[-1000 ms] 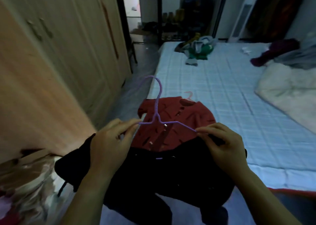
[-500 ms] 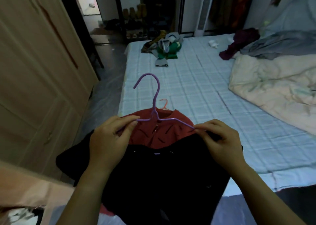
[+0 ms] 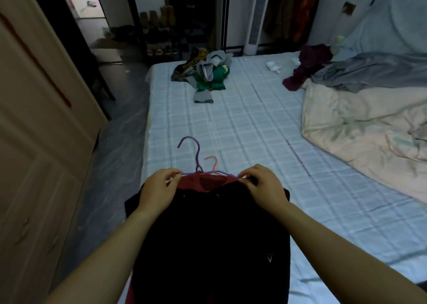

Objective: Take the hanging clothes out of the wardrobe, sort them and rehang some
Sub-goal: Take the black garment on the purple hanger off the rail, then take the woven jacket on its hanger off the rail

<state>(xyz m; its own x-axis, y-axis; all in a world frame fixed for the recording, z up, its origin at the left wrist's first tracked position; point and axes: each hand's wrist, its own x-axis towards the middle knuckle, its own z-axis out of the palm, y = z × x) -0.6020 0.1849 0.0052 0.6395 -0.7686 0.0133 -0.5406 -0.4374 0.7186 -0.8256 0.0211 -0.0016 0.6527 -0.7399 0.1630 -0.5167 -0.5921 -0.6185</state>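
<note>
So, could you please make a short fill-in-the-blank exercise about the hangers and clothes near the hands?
1. Both hands, left and right, grip the ends of the ____ hanger.
2. The smaller hook behind it is ____ in colour.
3. The black garment lies over a ____ garment.
4. The green clothes pile sits on the ____.

Missing words: purple; orange; red; bed

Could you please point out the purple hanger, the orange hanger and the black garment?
purple hanger (image 3: 196, 152): head view, on the stem below its hook.
orange hanger (image 3: 213, 161): head view, on its hook.
black garment (image 3: 212, 234): head view, on the middle of the fabric.
</note>
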